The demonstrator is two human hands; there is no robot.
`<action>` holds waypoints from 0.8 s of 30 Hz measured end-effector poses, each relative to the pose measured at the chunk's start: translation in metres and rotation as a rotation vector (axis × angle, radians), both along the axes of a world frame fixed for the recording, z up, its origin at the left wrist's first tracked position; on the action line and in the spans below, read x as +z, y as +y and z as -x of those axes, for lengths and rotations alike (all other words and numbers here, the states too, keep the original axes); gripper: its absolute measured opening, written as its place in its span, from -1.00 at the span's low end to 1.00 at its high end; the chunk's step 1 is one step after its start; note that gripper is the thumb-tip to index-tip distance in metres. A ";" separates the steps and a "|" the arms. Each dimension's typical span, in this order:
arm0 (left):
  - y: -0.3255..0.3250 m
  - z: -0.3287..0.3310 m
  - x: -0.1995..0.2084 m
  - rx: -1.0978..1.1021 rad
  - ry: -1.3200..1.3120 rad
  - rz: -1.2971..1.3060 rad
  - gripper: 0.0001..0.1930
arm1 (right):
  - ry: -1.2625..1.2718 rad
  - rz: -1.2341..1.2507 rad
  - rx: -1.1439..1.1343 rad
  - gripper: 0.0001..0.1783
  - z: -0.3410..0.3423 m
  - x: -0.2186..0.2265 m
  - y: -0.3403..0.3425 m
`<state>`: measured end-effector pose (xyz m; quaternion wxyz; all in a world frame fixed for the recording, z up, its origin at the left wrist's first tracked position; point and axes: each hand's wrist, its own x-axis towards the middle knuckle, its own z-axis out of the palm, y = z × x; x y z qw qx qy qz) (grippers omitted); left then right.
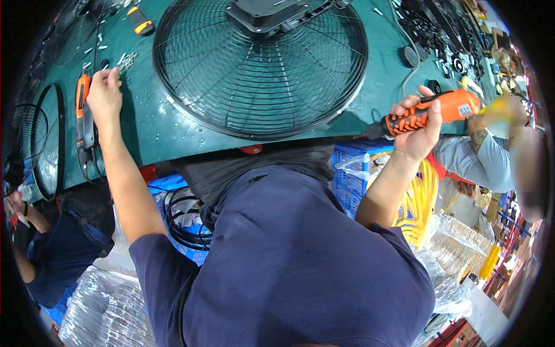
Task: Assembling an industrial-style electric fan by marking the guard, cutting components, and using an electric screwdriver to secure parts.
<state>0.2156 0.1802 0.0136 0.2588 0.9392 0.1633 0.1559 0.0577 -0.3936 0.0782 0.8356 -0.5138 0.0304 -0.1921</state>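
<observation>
A round black wire fan guard (pixel 260 75) lies on the green table (pixel 173 124) with a black motor housing (pixel 269 13) at its centre. My right hand (pixel 417 130) is closed around an orange and black electric screwdriver (pixel 433 111), held in the air past the table's right edge. My left hand (pixel 104 92) reaches out over the table's left part, fingertips near a small heap of screws (pixel 126 59) and beside another orange screwdriver (pixel 84 110) lying there. Whether that hand pinches a screw is hidden.
A second fan guard (pixel 49 141) lies at the table's left end. Black parts (pixel 439 34) crowd the far right. Blue crates (pixel 352 173), yellow cable (pixel 422 202) and plastic-wrapped stacks (pixel 110 306) sit below. One person works at the left (pixel 58 248), another at the right (pixel 480 156).
</observation>
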 end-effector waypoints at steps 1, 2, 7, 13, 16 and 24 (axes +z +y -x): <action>0.006 0.002 -0.003 0.000 -0.055 0.138 -0.68 | 0.073 -0.083 0.030 -0.54 0.001 0.000 -0.002; 0.015 0.000 -0.009 -0.008 -0.108 0.278 -0.68 | 0.170 -0.117 0.032 -0.53 0.002 -0.004 -0.004; -0.038 -0.003 0.009 -0.327 -0.420 0.519 -0.72 | 0.422 0.042 0.008 -0.54 0.016 -0.029 0.006; -0.129 0.009 0.025 -0.314 -0.348 0.455 -0.68 | 0.386 0.084 0.040 -0.53 -0.003 -0.029 0.029; -0.156 0.036 0.024 -0.223 -0.496 0.331 -0.67 | 0.422 0.058 0.086 -0.50 -0.018 -0.031 0.016; -0.138 0.094 0.054 -0.258 -0.373 0.906 -0.76 | 0.284 -0.093 0.145 -0.40 0.021 -0.013 -0.015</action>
